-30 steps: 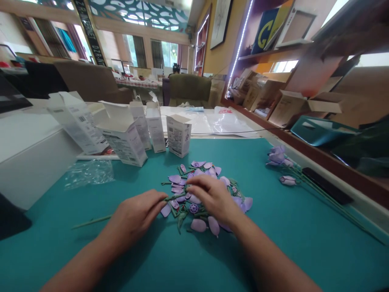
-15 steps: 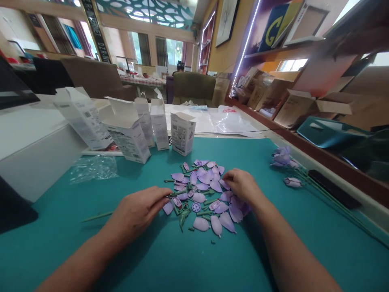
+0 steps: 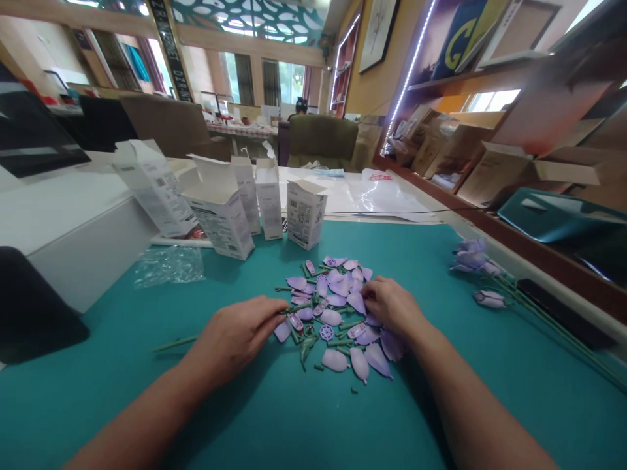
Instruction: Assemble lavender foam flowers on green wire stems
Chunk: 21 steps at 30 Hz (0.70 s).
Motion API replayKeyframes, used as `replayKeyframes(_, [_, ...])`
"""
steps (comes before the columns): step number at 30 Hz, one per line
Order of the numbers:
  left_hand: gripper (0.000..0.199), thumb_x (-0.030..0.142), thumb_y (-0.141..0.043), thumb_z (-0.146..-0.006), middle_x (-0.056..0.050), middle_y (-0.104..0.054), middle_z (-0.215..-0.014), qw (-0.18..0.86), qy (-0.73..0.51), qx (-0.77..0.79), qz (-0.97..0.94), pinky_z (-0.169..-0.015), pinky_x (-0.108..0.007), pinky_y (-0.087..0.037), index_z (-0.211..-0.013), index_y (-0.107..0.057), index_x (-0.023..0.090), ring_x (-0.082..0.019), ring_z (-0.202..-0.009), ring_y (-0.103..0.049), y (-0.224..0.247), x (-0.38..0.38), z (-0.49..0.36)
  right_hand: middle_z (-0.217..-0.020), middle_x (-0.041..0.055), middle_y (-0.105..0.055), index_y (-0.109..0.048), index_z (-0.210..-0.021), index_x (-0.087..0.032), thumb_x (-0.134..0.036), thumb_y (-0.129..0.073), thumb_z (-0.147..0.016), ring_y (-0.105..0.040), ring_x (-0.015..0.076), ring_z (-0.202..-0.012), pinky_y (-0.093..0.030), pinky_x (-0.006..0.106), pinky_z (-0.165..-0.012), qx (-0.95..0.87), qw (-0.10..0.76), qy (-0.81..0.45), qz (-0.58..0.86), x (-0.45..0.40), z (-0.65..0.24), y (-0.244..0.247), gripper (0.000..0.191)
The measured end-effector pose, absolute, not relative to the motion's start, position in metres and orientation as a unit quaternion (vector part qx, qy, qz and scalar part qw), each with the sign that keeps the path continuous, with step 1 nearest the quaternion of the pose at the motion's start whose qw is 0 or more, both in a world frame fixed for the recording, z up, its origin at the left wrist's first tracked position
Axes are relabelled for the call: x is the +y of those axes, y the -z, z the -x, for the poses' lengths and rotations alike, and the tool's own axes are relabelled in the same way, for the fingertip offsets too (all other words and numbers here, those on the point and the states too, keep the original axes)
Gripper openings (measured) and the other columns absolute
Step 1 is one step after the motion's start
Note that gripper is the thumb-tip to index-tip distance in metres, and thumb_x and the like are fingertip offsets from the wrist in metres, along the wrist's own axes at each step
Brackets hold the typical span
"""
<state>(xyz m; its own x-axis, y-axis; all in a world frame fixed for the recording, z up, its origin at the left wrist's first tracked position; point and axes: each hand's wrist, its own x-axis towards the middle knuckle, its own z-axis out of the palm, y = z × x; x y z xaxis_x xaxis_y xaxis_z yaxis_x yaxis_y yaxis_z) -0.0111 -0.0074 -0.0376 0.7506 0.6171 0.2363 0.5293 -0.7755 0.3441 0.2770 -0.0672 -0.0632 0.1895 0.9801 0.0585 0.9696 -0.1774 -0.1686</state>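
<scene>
A pile of lilac plastic petals and green stem parts lies between my hands on the teal mat. My left hand pinches a thin green stem piece over the pile's left side. At the right side, my right hand has its fingers drawn together among the petals; what they hold, if anything, is hidden. A purple wheel-shaped part and a green leaf lie at the near side of the pile. Left of it, a longer green stem reaches under my left forearm.
Several opened white boxes stand behind the pile. Crumpled clear plastic lies at left beside a large white box. Purple flowers on green stems and a black flat object rest at right. A person sits far back.
The view has swung a little to the left, so everything sits further right. My right fingers have moved slightly in among the petals; my left hand keeps its pinch on the stem piece.
</scene>
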Motion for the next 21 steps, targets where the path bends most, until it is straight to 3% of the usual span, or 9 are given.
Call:
replayKeyframes(6, [0.029, 0.028, -0.037, -0.093, -0.005, -0.068, -0.092, 0.134, -0.151, 0.321, -0.925, -0.068, -0.026, -0.047, -0.104, -0.063, 0.020, -0.018, -0.081, -0.063, 0.033, -0.010, 0.009, -0.075, 0.0017, -0.065, -0.060, -0.079, -0.021, -0.017, -0.051, -0.076, -0.056, 0.0158, -0.067, -0.030, 0.024, -0.055, -0.598, 0.139, -0.036, 0.788, -0.071, -0.277, 0.059, 0.010])
replayKeyframes(10, [0.029, 0.028, -0.037, -0.093, -0.005, -0.068, -0.095, 0.134, -0.141, 0.331, -0.924, -0.070, -0.026, -0.047, -0.104, -0.062, 0.020, -0.019, -0.085, -0.063, 0.032, -0.011, 0.009, -0.081, 0.0017, -0.068, -0.061, -0.090, -0.022, -0.018, -0.052, -0.078, -0.059, 0.0177, -0.074, -0.035, 0.025, -0.060, -0.605, 0.159, -0.044, 0.779, -0.071, -0.280, 0.061, 0.016])
replayKeyframes(21, [0.029, 0.028, -0.037, -0.093, -0.006, -0.068, -0.096, 0.135, -0.105, 0.345, -0.923, -0.070, -0.029, -0.047, -0.103, -0.063, 0.019, -0.020, -0.086, -0.064, 0.033, -0.012, 0.008, -0.089, 0.0052, -0.064, -0.069, -0.087, -0.022, -0.019, -0.051, -0.084, -0.056, 0.0194, -0.083, -0.039, 0.028, -0.069, -0.691, 0.157, -0.017, 0.706, -0.070, -0.266, 0.060, 0.018])
